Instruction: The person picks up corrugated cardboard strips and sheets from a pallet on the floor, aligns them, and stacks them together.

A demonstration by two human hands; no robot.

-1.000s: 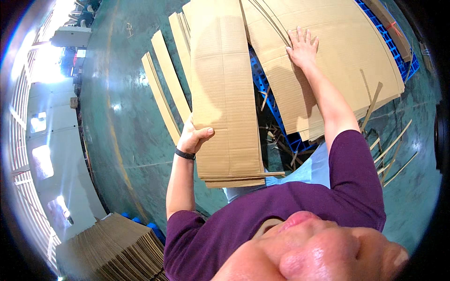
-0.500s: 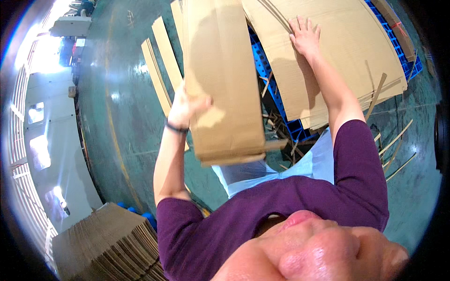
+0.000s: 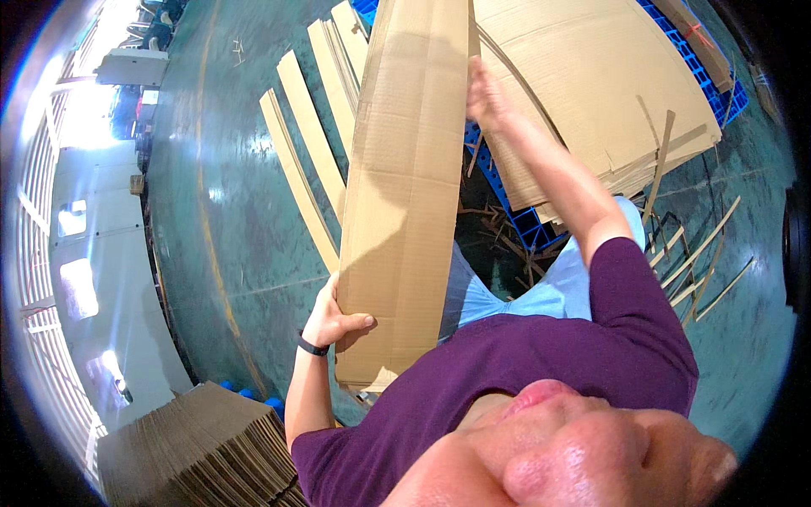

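Note:
A long, folded cardboard sheet [image 3: 405,169] stretches away from my body. Its near left edge is held by my left hand [image 3: 340,321], thumb on the top face and fingers beneath. My right hand [image 3: 487,97], slightly blurred, lies along the sheet's far right edge with fingers stretched out. To the right of it is a stack of large flat cardboard sheets [image 3: 591,76] on a blue plastic pallet [image 3: 528,228].
Narrow cardboard strips [image 3: 296,169] lie left of the held sheet. Loose thin scraps [image 3: 701,253] are scattered on the green floor [image 3: 253,220] at right. A tall stack of folded cardboard [image 3: 194,439] stands at lower left.
The held sheet has come nearer my body, with my left hand lower on its edge. My right hand has left the large stack and moved left to the sheet's edge.

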